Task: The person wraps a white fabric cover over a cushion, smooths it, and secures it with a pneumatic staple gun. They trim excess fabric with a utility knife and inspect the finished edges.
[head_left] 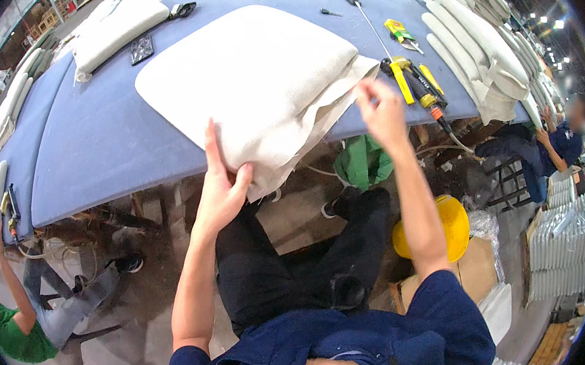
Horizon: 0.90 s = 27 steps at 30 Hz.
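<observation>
A cream fabric-covered seat cushion [247, 74] lies across the front edge of the blue padded table, with loose cloth flaps [321, 113] hanging along its near right side. My left hand [226, 189] rests against the cushion's near left corner, fingers stretched and thumb spread apart. At the far right end of the flaps is my right hand [383, 114], its fingers curled together in a pinch and slightly blurred. Whatever lies between those fingertips is too small to make out.
Right of the cushion lie a yellow-and-black air tool [418, 82] with a hose, a long metal rod [368, 20] and a small green-yellow box [399, 30]. Cushion stacks [465, 39] line the right. A yellow stool [455, 226] stands below. Co-workers sit at both sides.
</observation>
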Available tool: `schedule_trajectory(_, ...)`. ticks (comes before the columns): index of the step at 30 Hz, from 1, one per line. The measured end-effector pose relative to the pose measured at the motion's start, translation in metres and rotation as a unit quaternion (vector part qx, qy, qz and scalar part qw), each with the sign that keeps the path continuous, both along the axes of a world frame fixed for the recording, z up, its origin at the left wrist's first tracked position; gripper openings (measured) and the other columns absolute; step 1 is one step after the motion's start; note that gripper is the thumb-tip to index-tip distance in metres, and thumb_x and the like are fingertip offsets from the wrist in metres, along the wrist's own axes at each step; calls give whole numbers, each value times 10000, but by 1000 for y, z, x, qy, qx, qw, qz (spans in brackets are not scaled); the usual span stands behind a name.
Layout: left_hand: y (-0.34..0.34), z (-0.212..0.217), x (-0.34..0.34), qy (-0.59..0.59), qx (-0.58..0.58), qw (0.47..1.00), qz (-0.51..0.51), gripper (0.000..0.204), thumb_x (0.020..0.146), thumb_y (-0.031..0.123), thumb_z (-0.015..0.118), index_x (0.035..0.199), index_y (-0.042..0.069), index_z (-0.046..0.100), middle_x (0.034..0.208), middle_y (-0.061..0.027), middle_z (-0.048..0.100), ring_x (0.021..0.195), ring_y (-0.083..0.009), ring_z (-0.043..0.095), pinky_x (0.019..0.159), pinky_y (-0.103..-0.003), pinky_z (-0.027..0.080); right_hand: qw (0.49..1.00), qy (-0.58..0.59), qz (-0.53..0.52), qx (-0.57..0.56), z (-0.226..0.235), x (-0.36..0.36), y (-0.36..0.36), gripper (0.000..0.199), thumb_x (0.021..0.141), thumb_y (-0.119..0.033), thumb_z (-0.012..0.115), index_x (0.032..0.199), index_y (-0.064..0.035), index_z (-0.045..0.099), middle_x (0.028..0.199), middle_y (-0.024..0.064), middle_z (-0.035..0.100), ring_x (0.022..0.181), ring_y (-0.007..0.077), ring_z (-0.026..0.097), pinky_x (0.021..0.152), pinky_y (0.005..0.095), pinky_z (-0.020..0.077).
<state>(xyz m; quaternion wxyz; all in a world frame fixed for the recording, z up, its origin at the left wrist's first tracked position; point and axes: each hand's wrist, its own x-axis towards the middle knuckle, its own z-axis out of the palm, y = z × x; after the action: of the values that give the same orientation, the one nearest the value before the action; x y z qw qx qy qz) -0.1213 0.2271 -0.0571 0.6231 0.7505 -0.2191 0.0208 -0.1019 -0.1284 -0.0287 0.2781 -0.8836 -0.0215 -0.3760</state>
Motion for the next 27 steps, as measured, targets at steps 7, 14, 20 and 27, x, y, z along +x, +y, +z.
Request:
schedule_trajectory(7,-7,-11,1,38,-2,994,-105,987,1028,74,691,1725,139,-5,1690,-287,254,1367,-306,503,1070,-421,497,764,187,286,546,-69,-90,139,284,1120,-277,607,1137,-7,692,853,18,668,650,71,574,578,238,465)
schedule_trajectory(14,-6,-18,5,69,-47,988,-131,945,1065,43,633,1726,173,-29,1656,-226,325,1495,-297,416,1206,-467,398,734,215,271,584,-63,-74,150,358,1046,-333,739,1175,-2,693,907,0,650,723,48,540,611,245,449)
schedule_trajectory(20,-6,-30,8,41,-28,991,-123,910,1048,7,617,1719,139,16,1654,-224,320,1507,-303,399,1224,-484,374,857,104,255,436,-80,-56,168,316,1044,-300,747,1062,14,781,907,32,770,837,94,656,733,304,523)
schedule_trajectory(27,-1,-47,6,23,-17,995,-98,885,996,-6,682,1690,59,136,1643,-225,335,1479,-294,443,1203,-472,415,846,63,291,443,-116,-56,169,313,1051,-284,730,1053,26,775,845,38,746,766,98,624,698,300,498)
